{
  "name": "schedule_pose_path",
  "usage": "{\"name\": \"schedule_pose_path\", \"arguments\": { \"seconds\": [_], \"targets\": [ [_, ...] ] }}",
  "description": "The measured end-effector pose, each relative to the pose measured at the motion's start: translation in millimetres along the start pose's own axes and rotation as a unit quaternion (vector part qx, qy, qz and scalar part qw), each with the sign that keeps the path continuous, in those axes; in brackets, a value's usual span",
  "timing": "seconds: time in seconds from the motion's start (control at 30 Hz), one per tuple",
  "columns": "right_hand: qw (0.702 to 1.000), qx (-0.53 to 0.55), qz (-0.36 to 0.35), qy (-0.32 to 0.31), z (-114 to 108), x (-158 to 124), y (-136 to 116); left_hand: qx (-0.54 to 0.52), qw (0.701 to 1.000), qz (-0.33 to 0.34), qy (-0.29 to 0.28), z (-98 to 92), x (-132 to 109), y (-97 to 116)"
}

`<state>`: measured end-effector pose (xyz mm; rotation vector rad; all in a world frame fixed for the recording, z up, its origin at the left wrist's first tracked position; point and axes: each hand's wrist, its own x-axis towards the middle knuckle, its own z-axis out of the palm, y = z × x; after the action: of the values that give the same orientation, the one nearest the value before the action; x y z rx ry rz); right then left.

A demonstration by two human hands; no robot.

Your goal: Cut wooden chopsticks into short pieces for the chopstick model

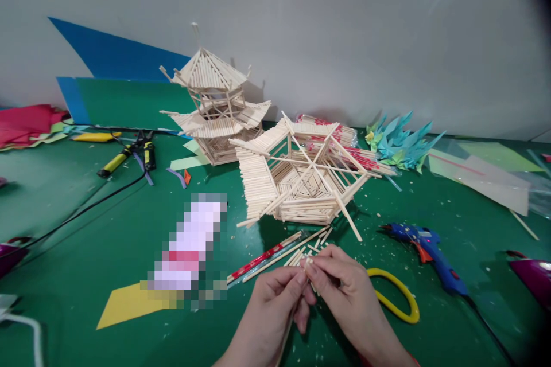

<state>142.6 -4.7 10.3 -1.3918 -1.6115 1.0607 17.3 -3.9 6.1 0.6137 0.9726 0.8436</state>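
My left hand (282,295) and my right hand (344,287) meet at the lower middle, fingertips pinched together around something small and pale, too small to name. Loose wooden sticks (294,257) lie just beyond my fingers, beside a clear and red stick wrapper (262,260). Past them stands a partly covered wooden stick frame (310,169), with slats on its left side and open beams on its right. Behind it to the left rises a tiered stick pagoda (215,109). The yellow loop (407,307) of a tool shows beside my right hand, its other end hidden.
A blue glue gun (439,258) with a cable lies at the right. Pliers (124,155), a black cable and yellow paper (124,307) are on the left. Folded teal paper (402,140) and wrapped stick bundles (357,155) sit behind. A blurred-out object lies left of centre.
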Motion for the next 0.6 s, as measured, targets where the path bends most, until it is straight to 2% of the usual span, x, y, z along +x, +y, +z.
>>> {"name": "schedule_pose_path", "arguments": {
  "seconds": [0.43,0.6],
  "targets": [
    [1.0,-0.015,0.005,0.005,1.4,-2.7,0.7,0.011,1.0,0.006,0.006,2.9,-2.4,2.8],
    [1.0,-0.009,0.012,0.028,4.0,-3.9,-0.2,0.011,1.0,0.0,-0.005,2.0,-1.2,-1.0]
  ]
}}
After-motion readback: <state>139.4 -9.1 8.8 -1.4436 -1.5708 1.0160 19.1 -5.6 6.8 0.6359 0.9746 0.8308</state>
